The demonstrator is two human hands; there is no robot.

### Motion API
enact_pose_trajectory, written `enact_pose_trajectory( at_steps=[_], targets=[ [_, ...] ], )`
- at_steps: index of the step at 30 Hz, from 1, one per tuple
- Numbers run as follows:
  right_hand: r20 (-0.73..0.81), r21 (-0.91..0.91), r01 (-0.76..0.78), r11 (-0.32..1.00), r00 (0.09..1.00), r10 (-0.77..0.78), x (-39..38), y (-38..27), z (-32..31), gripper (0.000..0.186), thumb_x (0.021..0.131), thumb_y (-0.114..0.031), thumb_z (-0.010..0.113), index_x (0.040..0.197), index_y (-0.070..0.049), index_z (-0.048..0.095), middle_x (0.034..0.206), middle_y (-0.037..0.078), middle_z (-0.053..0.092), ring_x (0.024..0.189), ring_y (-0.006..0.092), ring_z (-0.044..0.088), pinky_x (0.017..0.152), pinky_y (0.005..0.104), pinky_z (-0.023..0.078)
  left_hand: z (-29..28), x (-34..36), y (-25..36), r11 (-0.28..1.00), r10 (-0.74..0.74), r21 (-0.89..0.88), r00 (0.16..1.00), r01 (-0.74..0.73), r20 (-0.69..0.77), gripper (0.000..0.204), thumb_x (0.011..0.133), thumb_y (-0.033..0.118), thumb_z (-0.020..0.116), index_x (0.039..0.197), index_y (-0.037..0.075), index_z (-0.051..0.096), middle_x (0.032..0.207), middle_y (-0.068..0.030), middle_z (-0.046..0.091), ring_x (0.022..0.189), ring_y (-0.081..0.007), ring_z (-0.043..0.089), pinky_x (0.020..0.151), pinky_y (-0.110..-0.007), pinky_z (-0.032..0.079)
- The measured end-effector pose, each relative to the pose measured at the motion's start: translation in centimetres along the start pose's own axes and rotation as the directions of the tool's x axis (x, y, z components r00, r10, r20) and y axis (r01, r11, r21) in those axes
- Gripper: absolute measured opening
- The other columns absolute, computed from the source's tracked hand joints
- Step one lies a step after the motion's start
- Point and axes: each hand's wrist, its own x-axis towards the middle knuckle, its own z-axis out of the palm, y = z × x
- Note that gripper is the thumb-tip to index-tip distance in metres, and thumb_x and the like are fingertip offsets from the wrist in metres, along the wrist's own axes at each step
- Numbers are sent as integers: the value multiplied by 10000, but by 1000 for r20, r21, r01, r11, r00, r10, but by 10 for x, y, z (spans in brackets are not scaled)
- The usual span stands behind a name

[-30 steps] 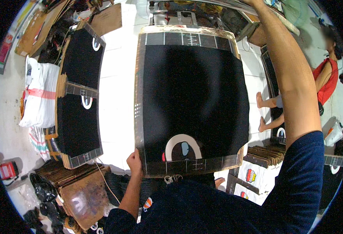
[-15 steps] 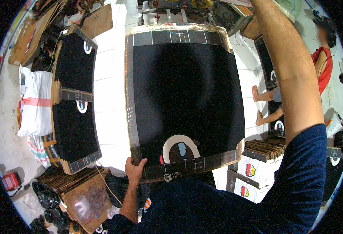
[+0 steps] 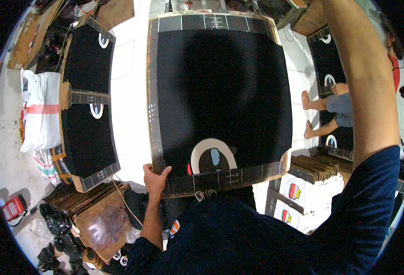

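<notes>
In front of me lies a large board [image 3: 153,82] with black cloth [image 3: 220,91] spread over it. A cream, black and blue eye print [image 3: 233,158] with a red edge sits near the cloth's near side. Dark strips with white ruled lines run along the board's far and near ends. My left hand [image 3: 154,178] grips the board's near left corner, thumb on top and fingers mostly hidden past the edge. My right arm [image 3: 371,73] reaches up and forward along the right side; its hand is beyond the top of the picture.
More black-covered boards [image 3: 88,59] stand at left, beside a white sack [image 3: 43,110]. Stacked brown boards [image 3: 101,229] fill the lower left. At right, a barefoot person [image 3: 339,107] sits by similar boards, near stacked panels [image 3: 314,169] and white printed cloth [image 3: 293,188].
The whole view has shifted, so the board appears higher. My right arm has moved rightward in the picture, uncovering more of the seated person's legs and a hand. My left hand keeps its corner hold.
</notes>
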Motion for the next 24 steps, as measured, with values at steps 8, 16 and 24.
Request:
enact_pose_trajectory(
  at_steps=[8,16,24],
  targets=[
    [-7,-2,-78,997,997,78,-2,-13,-15,889,712,-867,656,1165,-114,786,1128,230,752,1059,360,727,946,460,558,30,12,-16,993,86,88,986,-74,-141,811,639,557,945,1101,-16,607,1100,-202,604,1081,-375,603,900,-459,502],
    [-78,-103,39,994,996,-47,-51,5,30,935,729,-923,584,1183,-122,748,1108,174,755,1061,352,711,929,477,538,5,82,133,891,412,-55,854,-450,-319,853,804,477,856,1371,-74,538,1319,-261,615,1236,-461,580,1069,-541,442],
    [-123,26,153,988,981,-149,-239,3,128,621,692,-679,807,970,-131,716,925,90,696,907,291,653,833,491,468,16,129,388,-238,248,-942,952,237,177,785,1006,676,446,1501,67,454,1562,-148,436,1327,-335,511,1134,-561,390]
  ],
)
